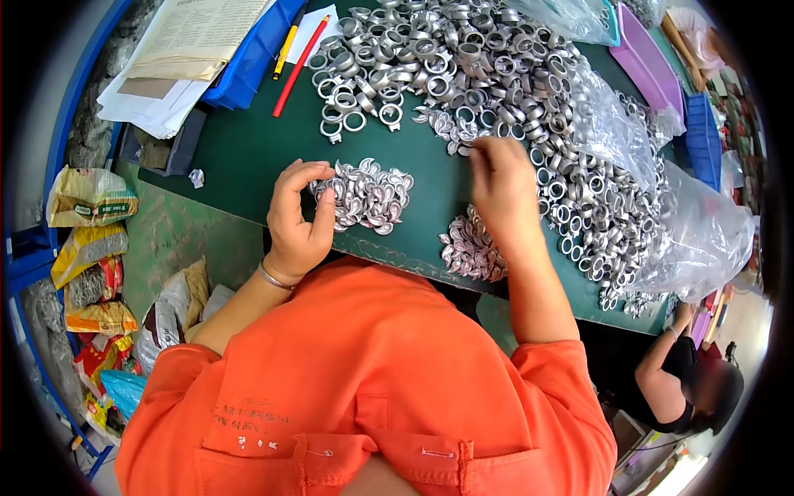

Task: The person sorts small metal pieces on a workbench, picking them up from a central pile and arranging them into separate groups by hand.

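Observation:
Small silver leaf-shaped metal pieces [376, 197] lie in a pile on the dark green table [240, 153]. My left hand [299, 217] is at the left edge of this pile, thumb and forefinger curved toward each other; what lies between the fingertips is too small to make out. My right hand [503, 186] hovers between a reddish-silver pile of similar pieces [473, 248] and a small group of leaf pieces [451, 128] farther back. Its fingers are bent together and blurred, their tips hidden. Behind it spreads a large heap of silver metal rings [496, 62].
A red pencil [301, 66] and a yellow marker [285, 51] lie near a blue tray [252, 70] with papers. Clear plastic bags [691, 231] cover part of the rings. A purple bin [649, 58] stands back right. Another person [666, 384] sits at the right.

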Demonstrator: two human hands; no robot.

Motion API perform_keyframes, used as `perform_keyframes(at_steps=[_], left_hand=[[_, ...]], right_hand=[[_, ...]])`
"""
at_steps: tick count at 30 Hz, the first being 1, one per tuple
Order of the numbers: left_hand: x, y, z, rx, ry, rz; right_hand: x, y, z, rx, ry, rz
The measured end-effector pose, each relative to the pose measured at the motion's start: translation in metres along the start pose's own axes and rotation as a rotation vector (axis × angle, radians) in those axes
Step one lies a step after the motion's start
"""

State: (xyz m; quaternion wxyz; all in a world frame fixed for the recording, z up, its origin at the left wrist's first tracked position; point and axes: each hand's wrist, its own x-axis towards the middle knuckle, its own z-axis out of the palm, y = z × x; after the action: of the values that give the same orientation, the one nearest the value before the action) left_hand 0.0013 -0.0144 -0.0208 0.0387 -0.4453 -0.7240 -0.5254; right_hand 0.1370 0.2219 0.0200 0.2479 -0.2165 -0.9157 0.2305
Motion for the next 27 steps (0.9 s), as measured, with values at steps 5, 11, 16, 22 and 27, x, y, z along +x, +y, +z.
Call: perform_keyframes(at_steps=[5,11,16,22,27], left_hand=[[0.001,0.002,0.0,0.024,-0.013,0.012],[0.001,0.002,0.0,0.015,-0.006,0.007],[0.001,0.002,0.0,0.018,-0.008,0.012],[0.0,0.002,0.001,0.021,0.013,0.003],[0.001,0.002,0.0,0.049,-0.001,0.012]], right_hand=[[-0.009,0.017,-0.002,-0.055,-0.088,0.038],[-0.008,0.004,-0.014,0.218,-0.238,-0.012],[0.001,0.01,-0.011,0.211,-0.193,-0.064],[-0.002,-0.004,-0.003,0.046,-0.277,-0.193],[-0.005,-0.01,-0.004,-0.049,-0.372,-0.078]])
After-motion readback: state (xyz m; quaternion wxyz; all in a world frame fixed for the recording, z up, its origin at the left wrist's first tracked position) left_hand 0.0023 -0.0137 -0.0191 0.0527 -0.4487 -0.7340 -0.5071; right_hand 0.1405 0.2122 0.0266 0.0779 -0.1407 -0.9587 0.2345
